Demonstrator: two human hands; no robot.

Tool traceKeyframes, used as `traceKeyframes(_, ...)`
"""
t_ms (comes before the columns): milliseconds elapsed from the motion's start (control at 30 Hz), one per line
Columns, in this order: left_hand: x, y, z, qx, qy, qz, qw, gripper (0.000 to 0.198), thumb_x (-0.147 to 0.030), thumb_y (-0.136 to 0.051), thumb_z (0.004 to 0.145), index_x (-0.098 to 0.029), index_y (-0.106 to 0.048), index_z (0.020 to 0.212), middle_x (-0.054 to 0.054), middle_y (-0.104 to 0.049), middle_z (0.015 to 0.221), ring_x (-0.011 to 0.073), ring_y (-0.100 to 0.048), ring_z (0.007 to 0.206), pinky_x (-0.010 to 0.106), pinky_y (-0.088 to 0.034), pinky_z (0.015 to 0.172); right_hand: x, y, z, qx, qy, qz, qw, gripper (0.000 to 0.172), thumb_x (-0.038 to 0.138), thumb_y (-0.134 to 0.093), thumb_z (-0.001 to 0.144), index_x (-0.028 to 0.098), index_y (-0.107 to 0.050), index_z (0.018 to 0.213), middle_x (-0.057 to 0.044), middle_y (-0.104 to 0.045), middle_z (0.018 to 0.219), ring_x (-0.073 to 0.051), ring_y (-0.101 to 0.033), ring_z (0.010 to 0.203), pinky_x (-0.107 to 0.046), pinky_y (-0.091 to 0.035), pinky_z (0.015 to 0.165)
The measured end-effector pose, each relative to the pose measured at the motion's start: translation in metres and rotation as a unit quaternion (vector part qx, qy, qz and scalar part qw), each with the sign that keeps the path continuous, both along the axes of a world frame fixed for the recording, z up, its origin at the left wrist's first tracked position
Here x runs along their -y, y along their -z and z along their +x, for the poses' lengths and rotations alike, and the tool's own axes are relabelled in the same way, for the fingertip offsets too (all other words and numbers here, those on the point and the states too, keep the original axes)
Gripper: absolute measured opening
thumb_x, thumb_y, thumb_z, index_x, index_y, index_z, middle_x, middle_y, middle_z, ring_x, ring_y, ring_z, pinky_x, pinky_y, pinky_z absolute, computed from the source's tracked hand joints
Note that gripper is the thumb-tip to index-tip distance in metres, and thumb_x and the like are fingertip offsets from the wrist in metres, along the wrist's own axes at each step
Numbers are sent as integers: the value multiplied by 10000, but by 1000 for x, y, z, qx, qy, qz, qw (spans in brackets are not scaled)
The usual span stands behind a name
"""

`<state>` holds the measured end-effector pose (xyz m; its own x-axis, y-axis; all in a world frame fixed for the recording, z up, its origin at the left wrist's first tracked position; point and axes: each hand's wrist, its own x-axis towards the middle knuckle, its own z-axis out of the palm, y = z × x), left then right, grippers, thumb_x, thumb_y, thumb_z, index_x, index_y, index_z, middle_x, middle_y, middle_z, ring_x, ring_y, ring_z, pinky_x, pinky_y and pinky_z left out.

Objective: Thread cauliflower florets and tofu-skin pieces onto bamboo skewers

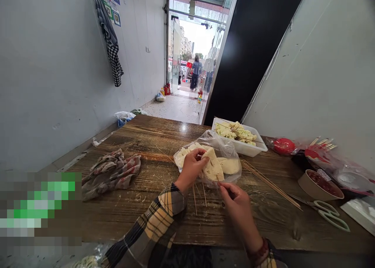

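My left hand (193, 167) is closed on a flat, pale cream slice of food (212, 165) that looks like a soft flatbread or gluten sheet; I cannot tell which. At the slice's lower edge, my right hand (236, 199) pinches a thin wooden skewer, mostly hidden by the fingers. Beneath both lies a clear plastic bag (227, 145) with more pale pieces (230, 165) in it. Two skewers (195, 199) stick out toward me below my left hand.
Loose skewers (272, 185) lie to the right, near green-handled scissors (329, 213). A white tray (249, 147) of skewered pale food stands behind the bag. Further right is a paper bowl (319, 185) of red contents. On the left lies a crumpled stained cloth or bag (114, 172).
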<state>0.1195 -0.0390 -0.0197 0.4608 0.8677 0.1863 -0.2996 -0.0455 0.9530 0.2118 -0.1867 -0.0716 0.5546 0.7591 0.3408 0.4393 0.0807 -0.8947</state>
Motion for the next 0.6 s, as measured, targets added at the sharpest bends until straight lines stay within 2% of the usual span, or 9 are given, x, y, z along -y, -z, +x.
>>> traceKeyframes(133, 0, 1, 1, -30, -11, 44, 999, 141, -114, -722, 601, -173, -676, 721, -14, -621, 681, 103, -513, 596, 202, -382, 570, -2, -2, 1, 10, 8, -8, 1000, 250, 347, -552, 833, 172, -730, 827, -53, -716, 778, -193, -637, 689, -280, -488, 631)
traceKeyframes(300, -1, 3, 2, -40, -15, 74, 996, 116, -137, -701, 630, -178, -673, 735, -15, -623, 710, 106, -521, 612, 204, -395, 587, -3, -2, 2, 11, 2, -4, 1000, 253, 356, -537, 848, 173, -710, 825, -49, -708, 800, -194, -631, 742, -287, -473, 687)
traceKeyframes(600, 1, 4, 2, 8, 28, 12, 1000, 164, -235, -740, 639, -163, -638, 746, -17, -611, 683, 106, -520, 610, 205, -396, 571, -11, -1, 6, 36, 1, -4, 999, 317, 428, -504, 872, 169, -668, 790, -42, -675, 762, -187, -588, 707, -283, -433, 657)
